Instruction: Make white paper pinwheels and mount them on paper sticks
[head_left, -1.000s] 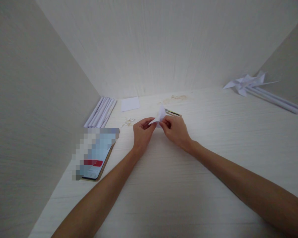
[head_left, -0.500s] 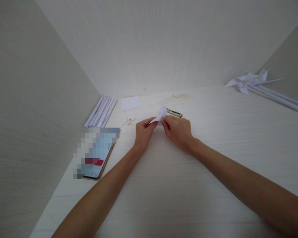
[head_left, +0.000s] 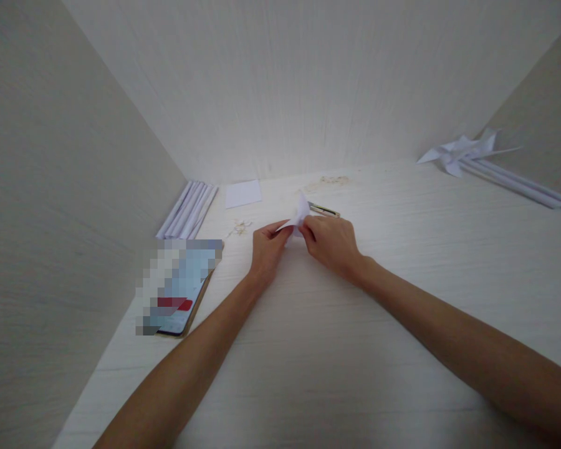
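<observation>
Hands, left (head_left: pixel 267 249), right (head_left: pixel 333 244), pinching folded paper (head_left: pixel 299 215)

phone (head_left: pixel 177 288): screen blurred out
paper (head_left: pixel 300 215): lower part hidden by both hands
tool (head_left: pixel 325 210): near end hidden
rods (head_left: pixel 518 183): cut off right

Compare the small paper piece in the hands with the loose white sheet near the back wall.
The paper piece is folded, with a point sticking up; the white sheet lies flat and unfolded. The paper piece is pinched between the left hand and right hand above the table; the white sheet rests on it, untouched. Both are plain white paper.
</observation>
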The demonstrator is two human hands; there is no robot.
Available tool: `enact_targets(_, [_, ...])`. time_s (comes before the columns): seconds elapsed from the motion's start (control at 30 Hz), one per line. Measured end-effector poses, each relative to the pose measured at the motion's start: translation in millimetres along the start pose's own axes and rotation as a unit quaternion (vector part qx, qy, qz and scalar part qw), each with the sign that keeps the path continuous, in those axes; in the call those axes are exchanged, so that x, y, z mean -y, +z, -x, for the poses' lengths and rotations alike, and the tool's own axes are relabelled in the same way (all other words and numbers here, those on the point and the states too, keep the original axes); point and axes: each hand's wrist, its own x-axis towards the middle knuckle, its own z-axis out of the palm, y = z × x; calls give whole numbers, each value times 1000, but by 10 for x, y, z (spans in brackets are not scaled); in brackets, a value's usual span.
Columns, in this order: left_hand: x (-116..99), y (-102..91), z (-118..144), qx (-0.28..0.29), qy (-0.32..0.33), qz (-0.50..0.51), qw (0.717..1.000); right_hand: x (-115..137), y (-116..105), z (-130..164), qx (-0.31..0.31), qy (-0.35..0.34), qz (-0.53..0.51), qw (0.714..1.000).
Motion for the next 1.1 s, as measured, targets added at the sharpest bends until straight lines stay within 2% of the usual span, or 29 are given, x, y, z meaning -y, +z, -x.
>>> enact_targets(0.1, [-1,-6,3,4,7,-7,1000,-7,18,-76,41,72,-104,991])
enact_targets(0.17, [-7,-6,5,3,7,-12,1000,-8,32,-98,60,87,-148,983])
enact_targets(0.23, [-12,-4,6,5,7,-14,1000,2,34,-68,36,72,-110,991])
enact_targets(0.33, [-11,-5,5,6,9,-19,1000,33,18,16,9,5,5,1000])
enact_targets(0.4, [-8,-6,5,5,12,-24,1000,45,17,36,8,7,21,1000])
enact_targets(0.47, [-8,-7,8,5,16,-31,999,42,37,9,6,61,-32,998])
enact_targets(0.53, [-12,-5,12,3,20,-36,999,27,71,-38,26,111,-130,985])
enact_targets(0.6, [-18,0,16,-1,22,-40,999,16,99,-67,55,130,-203,969])
enact_targets(0.63, [-20,2,18,-3,24,-40,999,16,104,-68,56,131,-207,968])
enact_targets(0.7, [-26,5,20,-3,28,-41,999,27,94,-41,31,113,-144,983])
enact_targets(0.77, [-30,5,20,0,33,-46,998,42,65,3,6,67,-40,997])
enact_targets(0.87, [-31,0,19,-1,42,-56,998,43,35,48,11,12,48,999])
enact_targets(0.97, [-29,-3,17,-18,54,-58,997,10,58,50,2,1,37,999])
enact_targets(1.1, [-24,-2,11,-40,59,-53,996,-33,119,47,-39,-2,-6,999])
